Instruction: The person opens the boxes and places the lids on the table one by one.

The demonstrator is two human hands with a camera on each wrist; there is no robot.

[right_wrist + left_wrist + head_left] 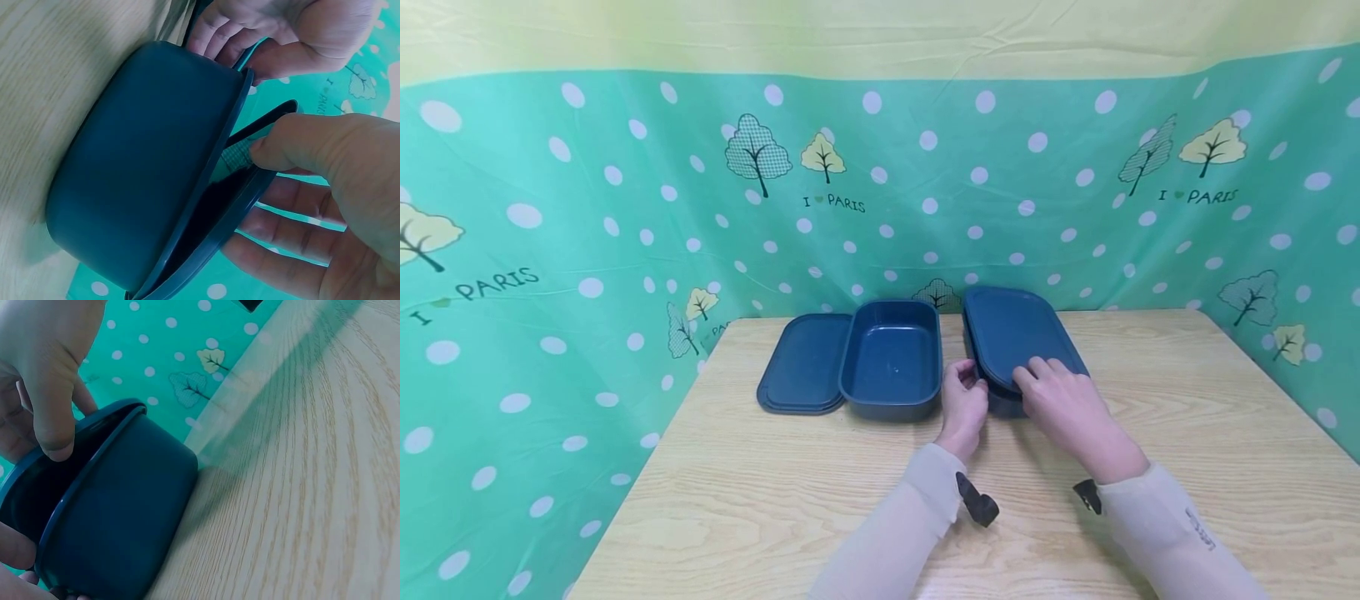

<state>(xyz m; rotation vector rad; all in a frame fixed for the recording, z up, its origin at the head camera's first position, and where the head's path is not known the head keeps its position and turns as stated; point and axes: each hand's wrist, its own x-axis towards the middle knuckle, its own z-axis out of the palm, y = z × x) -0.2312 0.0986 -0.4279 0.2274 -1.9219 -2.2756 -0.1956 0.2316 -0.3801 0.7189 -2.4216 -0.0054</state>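
A dark blue rectangular food container (1006,407) stands on the right, its matching lid (1018,329) lying tilted over it. My right hand (1063,404) pinches the lid's near edge, thumb beneath and fingers on top. In the right wrist view a wedge-shaped gap shows between lid and container rim, widest at the near side. At the container's near left corner, my left hand (962,404) grips the wall, with thumb at the rim and fingers bent against the outside. The container's inside is mostly hidden by the lid.
A second blue container (891,411), uncovered, stands just left of my left hand. Its lid (805,362) lies flat to the left of it. Everything is on a wooden table (760,517), with a green dotted curtain (910,192) behind and at both sides.
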